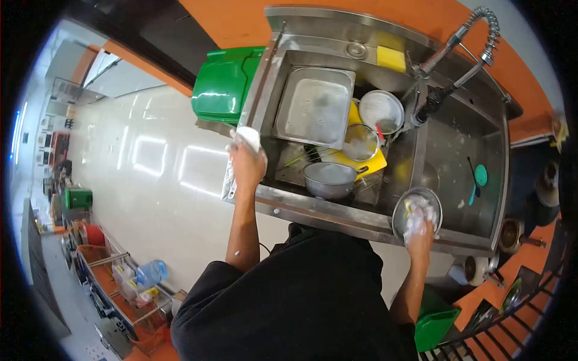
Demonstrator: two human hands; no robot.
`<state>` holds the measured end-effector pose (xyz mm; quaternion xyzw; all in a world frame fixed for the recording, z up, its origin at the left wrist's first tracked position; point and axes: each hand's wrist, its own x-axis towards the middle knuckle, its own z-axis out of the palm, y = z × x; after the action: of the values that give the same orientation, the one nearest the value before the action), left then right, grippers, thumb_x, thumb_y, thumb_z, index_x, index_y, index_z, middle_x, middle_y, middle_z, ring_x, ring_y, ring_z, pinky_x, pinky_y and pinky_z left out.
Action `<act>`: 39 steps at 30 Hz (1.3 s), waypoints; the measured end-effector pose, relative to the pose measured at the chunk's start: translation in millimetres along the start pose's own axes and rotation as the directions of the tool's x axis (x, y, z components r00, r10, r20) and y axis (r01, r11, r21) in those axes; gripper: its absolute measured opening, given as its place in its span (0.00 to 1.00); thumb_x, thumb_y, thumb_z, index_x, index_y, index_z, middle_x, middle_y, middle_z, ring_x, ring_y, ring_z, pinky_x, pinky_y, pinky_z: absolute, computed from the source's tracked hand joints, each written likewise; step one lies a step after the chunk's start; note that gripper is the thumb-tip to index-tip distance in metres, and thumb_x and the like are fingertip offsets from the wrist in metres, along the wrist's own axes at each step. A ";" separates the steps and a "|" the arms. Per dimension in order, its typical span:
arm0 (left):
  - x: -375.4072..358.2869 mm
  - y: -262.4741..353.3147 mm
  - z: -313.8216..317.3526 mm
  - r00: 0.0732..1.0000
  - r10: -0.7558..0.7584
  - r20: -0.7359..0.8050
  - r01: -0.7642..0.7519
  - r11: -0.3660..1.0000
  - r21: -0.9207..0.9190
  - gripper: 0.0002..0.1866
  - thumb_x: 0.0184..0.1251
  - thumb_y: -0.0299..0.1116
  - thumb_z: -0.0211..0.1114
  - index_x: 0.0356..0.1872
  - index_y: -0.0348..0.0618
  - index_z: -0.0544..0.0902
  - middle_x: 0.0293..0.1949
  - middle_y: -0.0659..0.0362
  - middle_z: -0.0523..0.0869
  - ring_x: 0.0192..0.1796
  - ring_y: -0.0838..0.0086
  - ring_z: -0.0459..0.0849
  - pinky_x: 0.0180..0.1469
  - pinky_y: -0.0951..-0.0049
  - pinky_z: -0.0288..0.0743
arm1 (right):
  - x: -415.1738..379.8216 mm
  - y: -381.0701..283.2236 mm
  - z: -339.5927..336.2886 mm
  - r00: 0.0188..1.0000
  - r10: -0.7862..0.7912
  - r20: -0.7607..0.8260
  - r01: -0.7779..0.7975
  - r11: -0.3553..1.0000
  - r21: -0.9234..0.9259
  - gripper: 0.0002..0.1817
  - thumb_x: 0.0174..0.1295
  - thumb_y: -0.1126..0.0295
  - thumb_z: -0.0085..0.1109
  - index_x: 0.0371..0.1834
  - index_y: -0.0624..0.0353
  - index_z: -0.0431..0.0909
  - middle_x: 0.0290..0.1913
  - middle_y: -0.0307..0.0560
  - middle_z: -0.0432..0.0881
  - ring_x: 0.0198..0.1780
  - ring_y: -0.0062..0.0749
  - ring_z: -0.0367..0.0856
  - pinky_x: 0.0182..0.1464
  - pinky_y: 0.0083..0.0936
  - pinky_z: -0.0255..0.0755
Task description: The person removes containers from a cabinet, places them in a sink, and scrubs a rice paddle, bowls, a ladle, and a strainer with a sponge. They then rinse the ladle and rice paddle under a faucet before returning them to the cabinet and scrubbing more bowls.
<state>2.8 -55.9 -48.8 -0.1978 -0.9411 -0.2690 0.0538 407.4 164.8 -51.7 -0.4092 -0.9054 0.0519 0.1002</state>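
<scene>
At the left rim of the steel sink (pixel 289 201), my left hand (pixel 247 162) is closed on a small white object (pixel 248 138), too small to name surely. My right hand (pixel 418 225), covered in suds, presses a soapy sponge (pixel 415 209) into a round metal bowl (pixel 398 225) on the sink's front rim. In the left basin lie a rectangular metal tray (pixel 316 105), a grey pot (pixel 330 178), a round strainer (pixel 360 143), a round pan (pixel 381 110) and a yellow board (pixel 372 162).
A spring-hose faucet (pixel 460 87) stands over the divider. The right basin holds a green ladle (pixel 480 175). A yellow sponge (pixel 391 59) lies on the back ledge. Green bins stand left of the sink (pixel 223 84) and at lower right (pixel 436 328).
</scene>
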 end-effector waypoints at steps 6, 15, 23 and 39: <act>-26.1 -89.6 24.8 0.980 -0.162 0.115 0.120 0.944 0.309 0.42 0.57 0.40 0.70 0.68 0.26 0.62 0.64 0.26 0.65 0.67 0.32 0.63 0.72 0.47 0.54 | 10.5 -6.2 -26.1 0.973 0.085 0.215 -0.139 0.959 0.247 0.15 0.59 0.66 0.62 0.49 0.59 0.81 0.57 0.59 0.78 0.62 0.57 0.72 0.62 0.44 0.67; -9.7 -150.9 21.7 0.996 -0.056 0.068 0.018 0.885 0.466 0.53 0.41 0.55 0.80 0.66 0.33 0.67 0.59 0.37 0.76 0.61 0.43 0.73 0.62 0.46 0.69 | 38.8 130.4 -63.8 0.898 0.304 -0.317 -0.202 0.927 0.316 0.11 0.56 0.69 0.65 0.40 0.64 0.81 0.36 0.56 0.84 0.37 0.55 0.82 0.45 0.41 0.76; -23.7 -1.2 -6.6 0.999 0.008 -0.043 0.016 0.845 0.535 0.48 0.58 0.51 0.72 0.76 0.54 0.55 0.70 0.43 0.62 0.69 0.45 0.63 0.63 0.36 0.61 | 73.0 347.1 25.5 0.695 0.709 -0.121 -0.681 0.703 0.206 0.12 0.55 0.67 0.64 0.39 0.61 0.82 0.36 0.57 0.85 0.40 0.53 0.84 0.46 0.42 0.75; -110.0 133.0 143.2 0.707 0.327 0.627 -0.287 0.943 -0.169 0.23 0.62 0.32 0.68 0.58 0.39 0.77 0.59 0.42 0.74 0.62 0.47 0.73 0.66 0.56 0.65 | 100.8 370.3 250.5 0.528 0.847 0.061 -0.827 0.497 0.262 0.25 0.68 0.60 0.50 0.67 0.56 0.67 0.63 0.51 0.73 0.64 0.47 0.72 0.66 0.40 0.67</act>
<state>157.7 85.3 -128.8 -0.4334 -0.8467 -0.1991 -0.2359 556.9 481.9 -347.0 -0.7811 -0.5739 0.1959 0.1491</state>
